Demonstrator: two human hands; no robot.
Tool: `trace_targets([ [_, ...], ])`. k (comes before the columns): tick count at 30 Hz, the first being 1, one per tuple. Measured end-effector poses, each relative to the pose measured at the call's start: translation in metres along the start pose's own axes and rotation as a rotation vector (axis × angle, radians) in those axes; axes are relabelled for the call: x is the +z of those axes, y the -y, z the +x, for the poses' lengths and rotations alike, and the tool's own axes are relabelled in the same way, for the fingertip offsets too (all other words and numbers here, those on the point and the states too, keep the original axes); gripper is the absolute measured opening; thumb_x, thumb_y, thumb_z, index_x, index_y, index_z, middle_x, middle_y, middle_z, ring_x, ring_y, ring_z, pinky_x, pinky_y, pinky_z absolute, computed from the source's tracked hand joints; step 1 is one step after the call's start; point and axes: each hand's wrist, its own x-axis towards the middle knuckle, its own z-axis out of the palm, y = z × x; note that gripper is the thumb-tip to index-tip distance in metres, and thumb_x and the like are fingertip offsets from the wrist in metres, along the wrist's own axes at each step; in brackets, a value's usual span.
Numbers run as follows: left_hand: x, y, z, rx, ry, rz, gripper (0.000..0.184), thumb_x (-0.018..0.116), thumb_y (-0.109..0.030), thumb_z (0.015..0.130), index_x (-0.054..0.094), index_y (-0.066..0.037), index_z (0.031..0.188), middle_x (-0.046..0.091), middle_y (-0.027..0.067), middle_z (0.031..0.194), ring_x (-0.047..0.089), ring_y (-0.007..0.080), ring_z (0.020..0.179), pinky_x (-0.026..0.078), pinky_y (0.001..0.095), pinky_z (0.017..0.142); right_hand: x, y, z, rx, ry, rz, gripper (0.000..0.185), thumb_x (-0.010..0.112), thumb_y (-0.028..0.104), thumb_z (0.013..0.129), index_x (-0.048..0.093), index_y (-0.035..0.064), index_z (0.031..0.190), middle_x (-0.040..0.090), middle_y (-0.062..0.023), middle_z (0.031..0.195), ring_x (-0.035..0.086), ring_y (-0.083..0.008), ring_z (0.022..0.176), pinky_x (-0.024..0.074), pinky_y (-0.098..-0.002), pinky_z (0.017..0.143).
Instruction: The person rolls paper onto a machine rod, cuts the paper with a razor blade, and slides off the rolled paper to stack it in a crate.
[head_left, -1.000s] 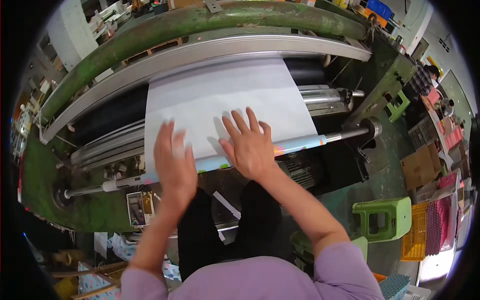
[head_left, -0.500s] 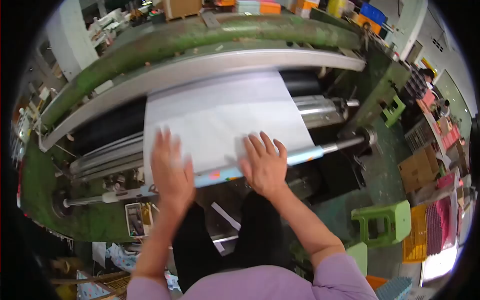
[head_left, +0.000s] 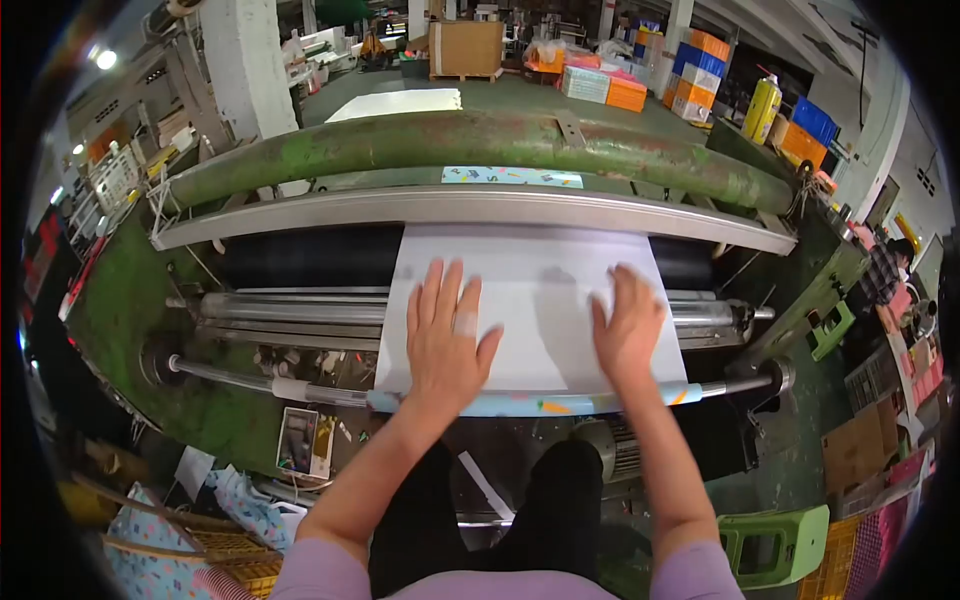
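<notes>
A wide white sheet (head_left: 530,310) runs from under a long metal bar down to a roll (head_left: 520,404) whose outer side is light blue with orange prints. My left hand (head_left: 442,345) lies over the left part of the sheet, fingers stretched out and a pale wrap around one finger. Over the sheet's right edge is my right hand (head_left: 632,330), thumb apart, its fingertips slightly blurred. Neither hand holds anything. I cannot tell whether the right palm touches the sheet. The roll sits on a metal shaft (head_left: 230,380).
A green pipe (head_left: 480,142) and the metal bar (head_left: 480,210) span the machine beyond the sheet. Metal rollers (head_left: 300,308) lie beneath it. A small parts box (head_left: 305,442) stands at left, a green stool (head_left: 775,545) at right. A person (head_left: 885,270) is at far right.
The view has tilted up and levelled. My right hand has left the roll for the sheet's right edge. My left hand now lies farther in from the left edge.
</notes>
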Motion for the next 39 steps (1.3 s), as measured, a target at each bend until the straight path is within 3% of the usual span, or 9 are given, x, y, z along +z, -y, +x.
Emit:
trace_targets([
  [2,-0.027,-0.006,-0.037,-0.019,0.027,-0.192,0.043,0.065,-0.022,0.08,0.056,0.0,0.116,0.049,0.02,0.13,0.04,0.04,0.125,0.033,0.0515,0.101,-0.012,0.008,0.06,0.065,-0.206,0.299,0.028,0.058,0.029,0.088,0.063,0.0041,0.1,0.064,-0.0149,0.093,0.06,-0.0353,0.085,0.045,-0.0454,0.076],
  [8,-0.068,-0.023,-0.12,-0.21,0.151,-0.495,0.018,0.061,-0.011,0.082,0.063,-0.001,0.097,0.059,0.0151,0.111,0.056,0.032,0.103,0.046,0.0395,0.085,0.015,0.016,0.206,0.389,0.363,0.448,0.037,0.066,0.032,0.085,0.063,-0.0027,0.074,0.064,-0.0092,0.066,0.062,-0.0156,0.061,0.0477,-0.0286,0.06],
  [12,-0.071,-0.026,-0.13,-0.659,0.376,-0.881,0.01,0.059,-0.009,0.087,0.063,-0.001,0.093,0.063,0.0105,0.098,0.06,0.021,0.088,0.048,0.031,0.076,0.011,0.044,0.177,0.236,0.19,0.615,0.028,0.066,0.022,0.086,0.062,-0.003,0.074,0.064,-0.007,0.067,0.06,-0.0112,0.063,0.0479,-0.0253,0.059],
  [14,-0.073,-0.023,-0.117,-0.956,0.351,-1.321,0.01,0.057,-0.01,0.092,0.062,-0.001,0.092,0.063,0.0045,0.086,0.059,0.0116,0.077,0.046,0.025,0.07,-0.009,0.062,0.116,0.005,0.408,1.041,0.014,0.063,0.008,0.085,0.061,-0.0018,0.076,0.064,-0.0057,0.07,0.059,-0.0096,0.064,0.0484,-0.0247,0.061],
  [19,-0.062,-0.047,-0.106,-0.826,-0.005,-1.465,0.013,0.056,-0.012,0.093,0.062,0.0,0.092,0.063,0.001,0.079,0.058,0.008,0.072,0.046,0.022,0.068,-0.086,0.092,-0.05,0.39,1.078,1.236,0.003,0.064,-0.001,0.085,0.062,-0.0005,0.083,0.063,-0.0006,0.074,0.058,-0.0069,0.069,0.0481,-0.0223,0.065],
  [22,-0.043,-0.056,-0.13,-0.729,0.354,-1.392,0.016,0.055,-0.014,0.094,0.062,0.001,0.091,0.063,0.0021,0.079,0.058,0.0074,0.071,0.046,0.0205,0.066,-0.094,0.073,-0.111,0.617,0.932,1.378,0.002,0.064,-0.001,0.085,0.061,-0.0014,0.084,0.063,-0.0004,0.076,0.058,-0.0068,0.07,0.0482,-0.0223,0.066],
  [29,0.006,-0.049,-0.188,-0.805,0.392,-0.996,0.018,0.052,-0.013,0.096,0.062,0.0,0.088,0.063,0.0044,0.079,0.057,0.0076,0.068,0.046,0.0233,0.061,-0.083,0.012,-0.242,0.771,0.77,1.02,0.003,0.062,0.001,0.087,0.061,-0.0019,0.086,0.062,-0.0014,0.075,0.058,-0.0069,0.07,0.0484,-0.0221,0.066],
  [34,0.024,-0.007,-0.247,-0.559,0.434,-0.433,0.017,0.059,-0.016,0.089,0.064,0.0,0.084,0.063,0.0154,0.076,0.064,0.0256,0.069,0.048,0.0338,0.063,-0.055,-0.012,-0.28,0.959,0.67,1.073,0.005,0.063,0.004,0.085,0.062,-0.0005,0.084,0.064,-0.0033,0.071,0.06,-0.0086,0.066,0.0474,-0.0242,0.062],
  [39,0.022,-0.003,-0.264,-0.422,0.403,-0.362,0.016,0.059,-0.016,0.086,0.064,-0.001,0.083,0.063,0.0176,0.077,0.062,0.0347,0.073,0.048,0.0396,0.065,-0.049,-0.011,-0.283,0.962,0.687,1.018,0.007,0.064,0.006,0.085,0.062,-0.0001,0.083,0.064,-0.0034,0.07,0.061,-0.0085,0.065,0.0478,-0.0246,0.062],
])
